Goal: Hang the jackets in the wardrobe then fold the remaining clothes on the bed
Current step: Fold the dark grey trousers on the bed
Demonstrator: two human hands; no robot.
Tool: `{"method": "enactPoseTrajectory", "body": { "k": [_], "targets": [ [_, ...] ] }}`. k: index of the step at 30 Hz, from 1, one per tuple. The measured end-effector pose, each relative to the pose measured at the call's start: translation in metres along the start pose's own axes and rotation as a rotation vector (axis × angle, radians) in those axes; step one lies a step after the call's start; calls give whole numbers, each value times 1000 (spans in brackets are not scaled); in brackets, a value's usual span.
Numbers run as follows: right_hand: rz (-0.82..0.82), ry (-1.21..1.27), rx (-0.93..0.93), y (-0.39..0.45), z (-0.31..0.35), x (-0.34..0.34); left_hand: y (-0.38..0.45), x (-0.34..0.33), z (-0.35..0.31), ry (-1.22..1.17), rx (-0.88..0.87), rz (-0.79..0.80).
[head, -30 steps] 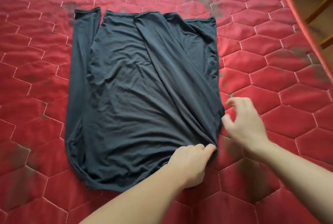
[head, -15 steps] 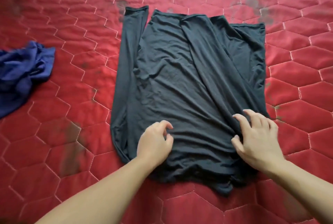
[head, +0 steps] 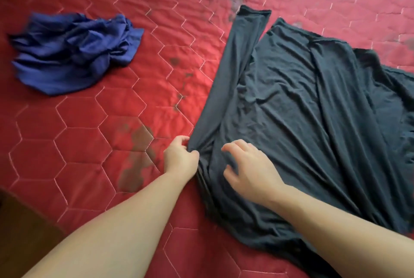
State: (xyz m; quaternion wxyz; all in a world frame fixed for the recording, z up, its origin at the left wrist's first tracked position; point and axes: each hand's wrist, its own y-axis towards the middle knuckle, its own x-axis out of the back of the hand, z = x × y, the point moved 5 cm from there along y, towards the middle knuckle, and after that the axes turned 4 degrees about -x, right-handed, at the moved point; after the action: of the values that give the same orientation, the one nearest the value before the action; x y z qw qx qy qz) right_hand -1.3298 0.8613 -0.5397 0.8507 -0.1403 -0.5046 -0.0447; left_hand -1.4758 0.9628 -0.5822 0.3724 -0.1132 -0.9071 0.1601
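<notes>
step: we're mid-fold on the dark grey top (head: 302,121), spread flat on the right of the red quilt (head: 100,132) | left hand (head: 179,158) pinching its near-left edge | right hand (head: 248,169) hovering, fingers loosely spread | blue garment (head: 71,53) crumpled far left, not folded yet | next: probably flip that left sleeve side inward

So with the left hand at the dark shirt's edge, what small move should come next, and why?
Probably fold the long left sleeve inward over the dark grey shirt. The left hand pinches that side's edge, the sleeve lies outside the body, and the right hand hovers open above the fabric, apparently ready to steady it.
</notes>
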Motion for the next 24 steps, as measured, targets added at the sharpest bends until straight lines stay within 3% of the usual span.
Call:
{"method": "enactPoseTrajectory", "body": {
  "k": [5, 9, 14, 19, 21, 24],
  "targets": [
    [33, 3, 2, 37, 25, -7, 4, 41, 27, 37, 15, -99],
    [22, 74, -107, 70, 43, -16, -3, 33, 31, -67, 21, 169],
    [71, 196, -543, 126, 28, -21, -14, 13, 0, -163, -179, 381],
    [72, -21, -534, 169, 6, -6, -24, -4, -21, 11, -329, 575],
    [20, 160, -525, 178, 2, 4, -25, -8, -27, 159, -392, 635],
    [-95, 873, -754, 188, -10, 23, -18, -10, -33, 398, -475, 644]
  ]
}}
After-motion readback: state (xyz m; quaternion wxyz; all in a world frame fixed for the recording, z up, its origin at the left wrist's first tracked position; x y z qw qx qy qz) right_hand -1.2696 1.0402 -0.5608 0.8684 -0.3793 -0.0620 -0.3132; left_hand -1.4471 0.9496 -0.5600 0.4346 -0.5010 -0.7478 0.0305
